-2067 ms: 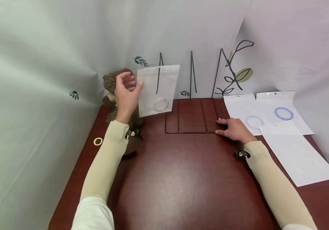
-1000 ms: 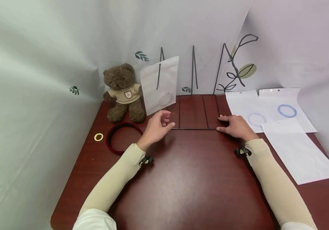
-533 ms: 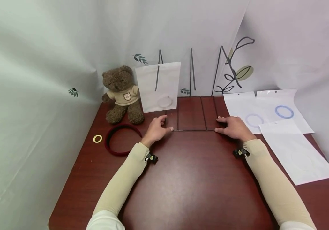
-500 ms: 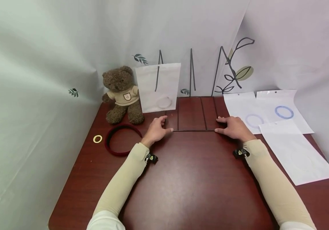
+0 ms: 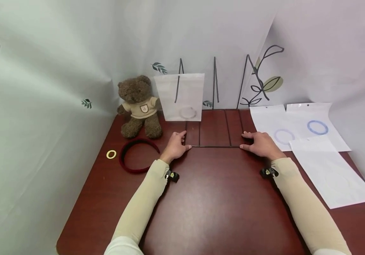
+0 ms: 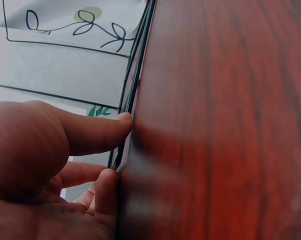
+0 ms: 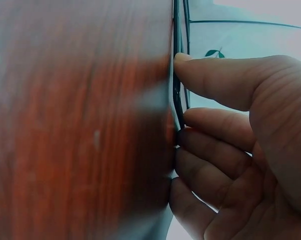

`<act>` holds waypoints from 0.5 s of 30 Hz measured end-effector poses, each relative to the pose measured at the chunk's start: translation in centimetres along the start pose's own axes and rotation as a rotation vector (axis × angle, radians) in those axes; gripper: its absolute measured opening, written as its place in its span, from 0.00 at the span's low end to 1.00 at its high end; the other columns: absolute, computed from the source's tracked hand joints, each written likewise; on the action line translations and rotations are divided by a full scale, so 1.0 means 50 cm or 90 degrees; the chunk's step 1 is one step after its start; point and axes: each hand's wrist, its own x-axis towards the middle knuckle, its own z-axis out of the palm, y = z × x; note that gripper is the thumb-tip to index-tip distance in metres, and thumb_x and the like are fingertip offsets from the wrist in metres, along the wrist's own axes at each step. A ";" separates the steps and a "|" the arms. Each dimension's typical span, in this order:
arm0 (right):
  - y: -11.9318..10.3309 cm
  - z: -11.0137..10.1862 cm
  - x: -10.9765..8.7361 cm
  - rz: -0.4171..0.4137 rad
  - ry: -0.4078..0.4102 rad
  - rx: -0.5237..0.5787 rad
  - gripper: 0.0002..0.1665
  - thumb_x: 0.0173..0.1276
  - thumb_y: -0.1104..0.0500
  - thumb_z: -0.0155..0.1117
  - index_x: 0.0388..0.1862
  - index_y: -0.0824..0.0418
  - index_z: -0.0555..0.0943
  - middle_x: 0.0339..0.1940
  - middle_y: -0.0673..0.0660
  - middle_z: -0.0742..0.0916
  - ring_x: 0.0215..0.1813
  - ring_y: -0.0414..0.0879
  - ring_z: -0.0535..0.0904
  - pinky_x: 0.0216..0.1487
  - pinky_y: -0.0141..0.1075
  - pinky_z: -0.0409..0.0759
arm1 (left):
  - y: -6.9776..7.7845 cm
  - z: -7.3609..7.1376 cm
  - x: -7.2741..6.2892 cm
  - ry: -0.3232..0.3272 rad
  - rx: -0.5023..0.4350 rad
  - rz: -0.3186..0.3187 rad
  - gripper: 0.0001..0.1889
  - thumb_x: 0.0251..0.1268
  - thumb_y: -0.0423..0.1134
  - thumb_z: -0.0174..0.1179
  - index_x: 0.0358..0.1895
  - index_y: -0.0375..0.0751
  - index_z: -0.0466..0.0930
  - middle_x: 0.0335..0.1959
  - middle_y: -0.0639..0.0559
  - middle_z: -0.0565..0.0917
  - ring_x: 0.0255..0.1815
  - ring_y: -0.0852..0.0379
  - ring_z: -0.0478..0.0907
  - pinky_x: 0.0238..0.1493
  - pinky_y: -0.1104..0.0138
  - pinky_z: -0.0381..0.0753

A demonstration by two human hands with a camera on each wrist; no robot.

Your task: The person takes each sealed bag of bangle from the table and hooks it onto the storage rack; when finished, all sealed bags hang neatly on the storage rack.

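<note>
A black wire display rack [image 5: 215,146] stands against the back wall, its base flat on the table and its prongs rising behind. From the left prong hangs a white zip bag [image 5: 182,92], with a faint ring [image 5: 187,113] showing through near its bottom. My left hand [image 5: 174,146] holds the base's front left corner, thumb at the front rod [image 6: 133,90] and fingers beside it. At the front right corner my right hand [image 5: 261,145] grips likewise; in the right wrist view its thumb lies on the rod [image 7: 176,90] and its fingertips reach the tabletop.
Several white bags lie on the right, one with a blue ring [image 5: 317,127], another bag [image 5: 333,173] nearer. On the left sit a brown teddy bear [image 5: 139,106], a dark red headband [image 5: 125,164] and a small yellow ring [image 5: 111,154] on the wooden table [image 5: 223,202].
My left hand has left the hanging bag and come down to the rack's front left corner. The bag has swung and now hangs facing forward. My right hand has stayed at its corner.
</note>
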 end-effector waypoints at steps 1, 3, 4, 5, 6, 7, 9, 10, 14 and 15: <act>-0.001 0.003 0.000 0.000 -0.002 0.001 0.37 0.75 0.49 0.69 0.76 0.64 0.75 0.76 0.70 0.75 0.78 0.71 0.68 0.75 0.64 0.68 | -0.001 0.001 -0.001 0.000 -0.005 -0.007 0.39 0.71 0.38 0.70 0.82 0.39 0.65 0.65 0.38 0.72 0.63 0.45 0.75 0.66 0.54 0.76; -0.002 0.007 0.001 -0.005 -0.002 0.005 0.37 0.74 0.49 0.69 0.76 0.65 0.75 0.76 0.70 0.75 0.78 0.71 0.69 0.76 0.63 0.68 | -0.004 0.002 -0.003 0.008 -0.010 -0.016 0.37 0.71 0.38 0.71 0.80 0.40 0.67 0.64 0.39 0.73 0.61 0.46 0.75 0.64 0.55 0.75; -0.002 0.008 0.002 -0.007 0.000 0.007 0.37 0.74 0.49 0.69 0.76 0.65 0.75 0.76 0.70 0.76 0.78 0.70 0.69 0.76 0.63 0.68 | -0.005 0.002 -0.003 0.014 -0.014 -0.018 0.36 0.71 0.38 0.71 0.79 0.40 0.69 0.63 0.40 0.73 0.60 0.46 0.74 0.63 0.55 0.75; -0.003 0.009 0.003 -0.009 0.003 0.010 0.37 0.74 0.50 0.69 0.76 0.65 0.75 0.76 0.70 0.76 0.78 0.70 0.69 0.76 0.63 0.68 | -0.005 0.001 -0.002 0.022 -0.018 -0.016 0.35 0.71 0.38 0.71 0.78 0.40 0.70 0.62 0.40 0.74 0.59 0.46 0.74 0.62 0.55 0.75; -0.002 0.008 0.003 -0.012 0.007 0.010 0.37 0.74 0.50 0.69 0.76 0.65 0.75 0.75 0.70 0.76 0.78 0.71 0.69 0.76 0.63 0.68 | -0.005 0.001 -0.001 0.028 -0.020 -0.012 0.34 0.70 0.38 0.71 0.78 0.40 0.71 0.61 0.40 0.74 0.58 0.46 0.74 0.62 0.55 0.74; -0.002 0.007 0.003 -0.013 0.010 0.011 0.37 0.74 0.50 0.69 0.76 0.65 0.75 0.75 0.70 0.76 0.78 0.70 0.69 0.76 0.63 0.68 | -0.003 0.001 0.000 0.031 -0.023 -0.008 0.34 0.71 0.38 0.71 0.77 0.40 0.71 0.61 0.40 0.74 0.57 0.46 0.74 0.61 0.55 0.74; 0.001 0.003 0.001 -0.012 0.013 0.011 0.37 0.74 0.49 0.69 0.76 0.65 0.75 0.75 0.70 0.76 0.78 0.70 0.70 0.76 0.63 0.68 | 0.000 0.002 0.001 0.032 -0.022 0.001 0.34 0.70 0.38 0.71 0.77 0.39 0.71 0.60 0.40 0.74 0.56 0.47 0.74 0.61 0.56 0.74; 0.003 0.000 -0.001 -0.013 0.013 0.011 0.37 0.75 0.49 0.69 0.76 0.65 0.75 0.75 0.70 0.76 0.77 0.70 0.70 0.75 0.63 0.68 | 0.001 0.003 0.002 0.032 -0.023 0.004 0.34 0.70 0.38 0.71 0.77 0.39 0.71 0.60 0.40 0.74 0.56 0.47 0.74 0.60 0.56 0.74; 0.008 -0.010 -0.009 -0.025 0.022 0.011 0.36 0.76 0.46 0.68 0.75 0.65 0.76 0.71 0.71 0.80 0.73 0.70 0.75 0.72 0.63 0.72 | 0.007 0.008 0.003 0.033 -0.017 0.001 0.33 0.70 0.38 0.72 0.76 0.39 0.72 0.59 0.41 0.75 0.56 0.48 0.74 0.60 0.57 0.74; 0.009 -0.012 -0.011 -0.029 0.026 0.012 0.36 0.76 0.45 0.67 0.75 0.65 0.77 0.70 0.71 0.82 0.72 0.70 0.77 0.71 0.63 0.74 | 0.007 0.010 0.002 0.035 -0.018 -0.003 0.33 0.69 0.38 0.72 0.76 0.39 0.72 0.59 0.41 0.75 0.56 0.48 0.74 0.60 0.57 0.74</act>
